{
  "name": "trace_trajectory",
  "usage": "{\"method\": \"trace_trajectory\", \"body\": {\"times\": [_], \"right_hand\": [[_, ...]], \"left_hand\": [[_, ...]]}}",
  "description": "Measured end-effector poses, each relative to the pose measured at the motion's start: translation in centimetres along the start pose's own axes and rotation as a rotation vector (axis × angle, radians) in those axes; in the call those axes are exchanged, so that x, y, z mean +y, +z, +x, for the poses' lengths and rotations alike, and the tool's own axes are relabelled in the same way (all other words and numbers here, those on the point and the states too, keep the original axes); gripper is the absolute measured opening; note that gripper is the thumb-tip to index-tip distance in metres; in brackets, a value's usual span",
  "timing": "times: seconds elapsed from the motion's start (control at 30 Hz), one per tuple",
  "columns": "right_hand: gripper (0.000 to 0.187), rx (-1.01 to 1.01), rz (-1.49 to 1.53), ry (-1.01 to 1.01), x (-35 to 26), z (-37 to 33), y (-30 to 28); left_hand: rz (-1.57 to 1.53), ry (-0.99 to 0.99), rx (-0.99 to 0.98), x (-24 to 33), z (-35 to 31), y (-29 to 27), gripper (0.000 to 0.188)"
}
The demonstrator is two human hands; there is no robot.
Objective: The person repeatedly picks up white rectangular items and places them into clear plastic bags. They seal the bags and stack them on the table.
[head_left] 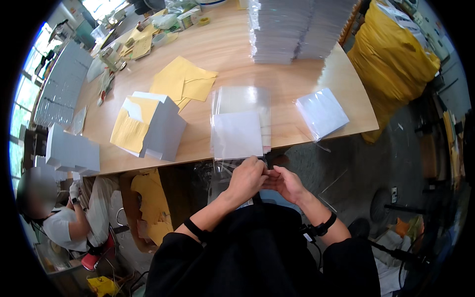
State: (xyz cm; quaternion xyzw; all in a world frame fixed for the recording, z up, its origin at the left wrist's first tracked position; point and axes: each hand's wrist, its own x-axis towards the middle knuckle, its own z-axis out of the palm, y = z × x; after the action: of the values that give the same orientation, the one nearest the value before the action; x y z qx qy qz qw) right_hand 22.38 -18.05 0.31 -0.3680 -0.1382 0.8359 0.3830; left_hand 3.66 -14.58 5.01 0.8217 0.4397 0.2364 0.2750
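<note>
My left hand [247,177] is closed at the table's front edge, its fingers bent together by the near end of a clear plastic bag. What it pinches, if anything, is hidden. Close against its fingertips is my right hand [286,184], palm turned inward, thumb apart and fingers stretched out. Just beyond both hands, a square white paper stack [237,133] lies at the near end of flat clear plastic bags [242,98]. Film hangs over the table edge beneath it.
A bagged white stack [322,114] lies right. Left stand white blocks [166,131] topped with yellow paper [129,129]; yellow sheets [185,79] lie behind. A tall wrapped pile [297,32] rises at the back, a yellow sack [391,64] beside the table. A person [69,225] sits far left.
</note>
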Motion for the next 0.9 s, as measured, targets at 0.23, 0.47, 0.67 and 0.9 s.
{"method": "trace_trajectory", "body": {"times": [0.23,0.47,0.67,0.9], "right_hand": [[0.053,0.164,-0.272,0.015,-1.0,4.2,1.2],[0.062,0.170,-0.364,0.036,-2.1,5.8,3.4],[0.053,0.312,-0.484,-0.017,-1.9,4.4,-1.0],[0.052,0.362,-2.047,-1.403,-1.6,1.4,3.1]], "left_hand": [[0.011,0.032,-0.001,-0.5,-0.2,1.0,0.012],[-0.394,-0.684,-0.145,-15.1,-17.8,-15.2,0.022],[0.766,-0.452,0.538,-17.4,-23.6,-16.3,0.025],[0.449,0.185,0.378,-10.6,-8.4,-5.0,0.052]]}}
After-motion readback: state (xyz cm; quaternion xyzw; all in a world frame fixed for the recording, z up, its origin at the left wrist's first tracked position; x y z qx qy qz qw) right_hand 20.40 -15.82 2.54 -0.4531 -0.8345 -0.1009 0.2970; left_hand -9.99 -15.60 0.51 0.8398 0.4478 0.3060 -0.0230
